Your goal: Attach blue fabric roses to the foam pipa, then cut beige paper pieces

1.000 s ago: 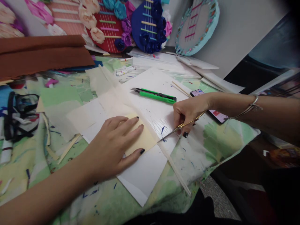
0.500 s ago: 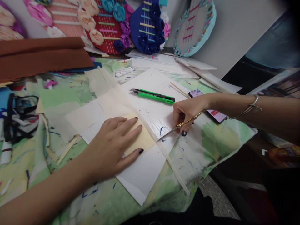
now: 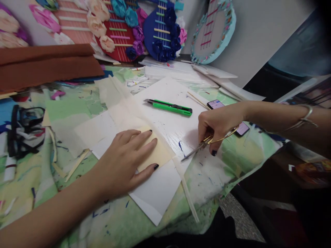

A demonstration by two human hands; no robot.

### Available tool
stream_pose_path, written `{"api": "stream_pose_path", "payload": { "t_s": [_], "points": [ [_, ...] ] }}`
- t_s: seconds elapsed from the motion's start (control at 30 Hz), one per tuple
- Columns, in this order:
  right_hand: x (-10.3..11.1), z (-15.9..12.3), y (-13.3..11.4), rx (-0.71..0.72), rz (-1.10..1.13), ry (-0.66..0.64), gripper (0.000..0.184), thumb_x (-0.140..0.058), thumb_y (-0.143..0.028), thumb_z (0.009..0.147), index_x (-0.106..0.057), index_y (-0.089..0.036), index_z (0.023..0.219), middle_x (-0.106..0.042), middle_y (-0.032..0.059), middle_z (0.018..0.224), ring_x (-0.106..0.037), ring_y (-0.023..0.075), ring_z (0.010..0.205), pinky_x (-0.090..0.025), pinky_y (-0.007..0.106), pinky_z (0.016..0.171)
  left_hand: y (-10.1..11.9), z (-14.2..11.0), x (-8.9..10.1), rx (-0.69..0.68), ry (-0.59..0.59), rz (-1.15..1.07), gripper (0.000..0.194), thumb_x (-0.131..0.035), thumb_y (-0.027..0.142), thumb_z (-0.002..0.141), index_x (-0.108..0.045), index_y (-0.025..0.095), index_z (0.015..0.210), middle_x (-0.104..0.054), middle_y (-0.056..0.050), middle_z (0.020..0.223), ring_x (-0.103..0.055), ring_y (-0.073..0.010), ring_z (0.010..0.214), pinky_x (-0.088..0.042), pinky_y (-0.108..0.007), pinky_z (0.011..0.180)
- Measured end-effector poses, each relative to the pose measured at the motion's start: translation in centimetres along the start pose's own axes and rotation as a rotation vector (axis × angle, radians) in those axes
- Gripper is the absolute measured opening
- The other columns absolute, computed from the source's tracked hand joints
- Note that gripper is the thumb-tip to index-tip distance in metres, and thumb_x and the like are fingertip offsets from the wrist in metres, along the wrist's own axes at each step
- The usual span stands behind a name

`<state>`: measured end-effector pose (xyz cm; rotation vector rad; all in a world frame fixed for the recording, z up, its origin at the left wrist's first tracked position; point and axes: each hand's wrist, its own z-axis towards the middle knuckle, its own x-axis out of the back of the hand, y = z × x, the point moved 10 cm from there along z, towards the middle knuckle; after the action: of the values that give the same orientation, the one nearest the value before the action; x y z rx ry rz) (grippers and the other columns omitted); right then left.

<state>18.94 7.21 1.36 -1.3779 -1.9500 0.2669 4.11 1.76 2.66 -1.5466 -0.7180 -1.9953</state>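
Fingers spread, my left hand [image 3: 126,155] lies flat on a pale yellow piece of card [image 3: 164,155], pressing it over cream crepe-like paper [image 3: 124,110]. Beneath these is a folded white sheet [image 3: 157,196]. My right hand [image 3: 219,119] grips gold-handled scissors [image 3: 207,140], whose blades point down and left, a little to the right of the card's corner. A narrow cream strip [image 3: 190,199] hangs from near that corner toward the table's front edge. A green utility knife [image 3: 170,107] rests on a white board [image 3: 168,86] behind the hands.
Beside my right wrist lies a phone [image 3: 242,129]. Black-framed glasses [image 3: 26,127] and paper scraps [image 3: 77,164] are at left. Folded brown fabric or paper [image 3: 49,65] lies at the back left. Several decorated guitar shapes [image 3: 160,31] lean on the wall behind stacked white sheets [image 3: 178,70].
My right hand and the scissors have moved right, so the blade tips are now away from the card's corner. The cream strip's lower end has swung left. My left hand stays in place.
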Motion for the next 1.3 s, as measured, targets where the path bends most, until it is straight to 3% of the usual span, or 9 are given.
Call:
{"api": "stream_pose_path", "payload": {
  "t_s": [0.17,0.3,0.4,0.57,0.67,0.77,0.93,1.13,1.3],
  "points": [
    [0.6,-1.6,-1.8,0.031,-0.108,0.349,0.035,-0.067,-0.03,0.073,-0.068,-0.015,0.105,-0.054,-0.0036,0.056,-0.04,0.0074,0.048,-0.028,0.023,0.048,-0.1,0.0,0.0,0.007,0.001,-0.001,0.052,-0.046,0.045,0.085,-0.052,0.015,0.128,-0.047,-0.016,0.136,-0.04,-0.0364,0.119,-0.033,-0.054,0.098],
    [-3.4,-1.2,-4.6,0.126,-0.246,0.299,0.084,-0.058,-0.007,0.065,-0.034,-0.022,0.144,-0.051,-0.0073,0.051,-0.04,0.0098,0.044,-0.027,0.023,0.047,-0.1,-0.1,0.0,0.011,-0.003,-0.001,0.053,-0.047,0.045,0.085,-0.051,0.016,0.128,-0.046,-0.016,0.137,-0.04,-0.0361,0.12,-0.033,-0.053,0.099],
    [-5.3,-1.0,-5.6,0.151,-0.317,0.262,0.086,-0.058,-0.009,0.063,-0.032,-0.019,0.145,-0.049,-0.0062,0.048,-0.037,0.0117,0.043,-0.025,0.024,0.046,-0.1,-0.1,0.0,0.015,0.001,-0.005,0.053,-0.047,0.045,0.085,-0.05,0.016,0.129,-0.046,-0.015,0.137,-0.04,-0.0359,0.12,-0.033,-0.053,0.099],
    [-5.5,-1.9,-5.8,0.145,-0.324,0.225,0.078,-0.058,-0.009,0.062,-0.046,-0.023,0.138,-0.059,-0.0017,0.056,-0.037,0.012,0.043,-0.027,0.026,0.047,-0.2,-0.2,0.2,0.016,0.02,-0.032,0.051,-0.047,0.045,0.085,-0.05,0.019,0.129,-0.047,-0.014,0.137,-0.04,-0.0353,0.121,-0.032,-0.053,0.099],
    [-4.3,-3.4,-4.4,0.112,-0.315,0.207,0.068,-0.06,-0.009,0.064,-0.056,-0.028,0.129,-0.067,0.001,0.067,-0.044,0.0127,0.049,-0.029,0.026,0.048,-0.1,-0.1,0.1,0.012,0.01,-0.02,0.052,-0.048,0.044,0.085,-0.05,0.017,0.129,-0.047,-0.016,0.137,-0.04,-0.0354,0.12,-0.032,-0.053,0.099],
    [-1.6,-5.1,-1.6,0.029,-0.269,0.277,0.051,-0.062,-0.02,0.073,-0.061,-0.026,0.123,-0.062,-0.0018,0.06,-0.042,0.0105,0.047,-0.029,0.024,0.047,-0.1,-0.1,0.1,0.015,0.006,-0.014,0.052,-0.048,0.043,0.086,-0.05,0.016,0.13,-0.047,-0.016,0.137,-0.04,-0.0353,0.12,-0.032,-0.052,0.099],
    [4.0,-6.8,1.7,-0.146,-0.28,0.698,0.041,-0.058,-0.041,0.08,-0.067,-0.019,0.113,-0.053,-0.0025,0.056,-0.043,0.0098,0.049,-0.031,0.023,0.049,0.0,-0.2,0.3,0.013,0.027,-0.038,0.051,-0.049,0.042,0.085,-0.05,0.018,0.13,-0.048,-0.015,0.137,-0.041,-0.035,0.12,-0.034,-0.053,0.098],
    [4.2,-4.6,1.6,-0.228,-0.399,0.843,0.028,-0.054,-0.033,0.077,-0.072,-0.02,0.096,-0.061,0.0034,0.062,-0.052,0.0151,0.058,-0.034,0.027,0.056,0.0,-0.3,0.5,0.027,0.039,-0.038,0.051,-0.048,0.042,0.086,-0.048,0.019,0.131,-0.048,-0.015,0.137,-0.04,-0.035,0.12,-0.034,-0.054,0.098],
    [7.0,-3.8,-0.2,-0.227,-0.502,0.962,0.032,-0.049,-0.031,0.082,-0.069,-0.017,0.102,-0.066,0.0117,0.084,-0.058,0.023,0.08,-0.039,0.032,0.067,0.1,-0.2,0.5,0.024,0.028,-0.025,0.05,-0.047,0.042,0.087,-0.049,0.018,0.13,-0.048,-0.015,0.136,-0.041,-0.0345,0.12,-0.034,-0.054,0.098]
  ]
}}
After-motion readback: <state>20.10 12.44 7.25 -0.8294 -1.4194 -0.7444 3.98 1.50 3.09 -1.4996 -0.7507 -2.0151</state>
